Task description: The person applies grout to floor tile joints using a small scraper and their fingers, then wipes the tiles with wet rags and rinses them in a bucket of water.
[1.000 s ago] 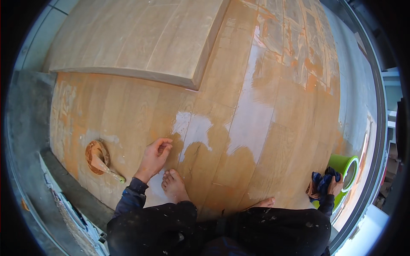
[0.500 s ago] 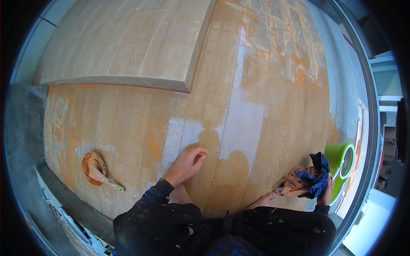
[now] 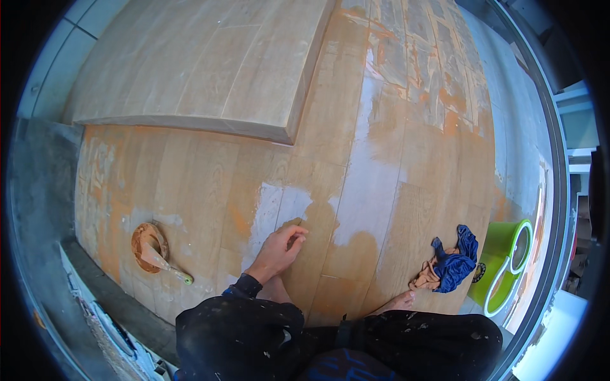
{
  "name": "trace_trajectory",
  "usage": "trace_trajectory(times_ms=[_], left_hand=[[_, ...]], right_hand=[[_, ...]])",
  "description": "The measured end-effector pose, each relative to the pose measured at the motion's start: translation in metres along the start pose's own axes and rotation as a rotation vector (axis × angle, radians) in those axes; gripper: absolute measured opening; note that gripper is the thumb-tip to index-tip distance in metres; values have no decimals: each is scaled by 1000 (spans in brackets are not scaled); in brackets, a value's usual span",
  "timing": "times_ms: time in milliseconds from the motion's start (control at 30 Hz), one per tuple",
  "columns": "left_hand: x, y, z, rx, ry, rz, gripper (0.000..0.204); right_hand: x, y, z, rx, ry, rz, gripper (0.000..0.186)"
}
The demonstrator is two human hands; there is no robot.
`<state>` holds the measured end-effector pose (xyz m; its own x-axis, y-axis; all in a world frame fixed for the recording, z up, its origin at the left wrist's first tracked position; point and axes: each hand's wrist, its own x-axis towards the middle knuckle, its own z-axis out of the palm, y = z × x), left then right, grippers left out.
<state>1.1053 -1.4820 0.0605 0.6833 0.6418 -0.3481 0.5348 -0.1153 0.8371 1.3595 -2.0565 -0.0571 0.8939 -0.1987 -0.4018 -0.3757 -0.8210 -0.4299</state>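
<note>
My left hand [image 3: 279, 249] hovers over the floor tiles at the centre. Its fingers are loosely curled in, the thumb against the forefinger, and I see nothing held. My bare foot [image 3: 401, 301] shows below on the right. Near it a crumpled dark-blue and tan rag [image 3: 452, 268] lies on the floor, beside a green bucket [image 3: 493, 287] with a white rim. My right hand is out of sight.
A round tub [image 3: 145, 232] of orange-brown paste sits at the left, a coated tool with a green-tipped handle [image 3: 178, 273] leaning out of it. A raised tiled step [image 3: 190, 76] fills the far left. Orange residue [image 3: 452, 98] and whitish wet patches [image 3: 367, 184] mark the wood-look tiles.
My right hand has let go of the rag and left the view. The rag now lies on the floor. The left hand stays curled in nearly the same place.
</note>
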Motion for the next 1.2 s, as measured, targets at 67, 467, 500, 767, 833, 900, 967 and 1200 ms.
trace_trajectory(times_ms=[67,467,500,767,833,900,967,1200], left_hand=[[3,4,-3,-4,-20,34,21],[-12,14,-56,-248,-203,406,21],[-12,24,-64,-236,-264,446,22],[-27,47,-124,-317,-103,935,58],[-31,48,-148,-231,2,979,64],[-33,38,-170,-164,104,860,77],[-37,18,-185,-206,224,860,85],[-100,-54,-232,-1064,-33,522,71]], right_hand=[[-8,-15,-28,87,22,2,69],[-175,-263,-243,263,208,-163,76],[-195,-288,-250,260,210,-192,77],[-332,-460,-144,348,-227,-567,66],[-369,-491,-120,374,-365,-662,64],[-396,-521,-90,407,-553,-740,62],[-428,-555,-67,394,-713,-830,61],[-506,-635,12,-111,-946,-1149,56]])
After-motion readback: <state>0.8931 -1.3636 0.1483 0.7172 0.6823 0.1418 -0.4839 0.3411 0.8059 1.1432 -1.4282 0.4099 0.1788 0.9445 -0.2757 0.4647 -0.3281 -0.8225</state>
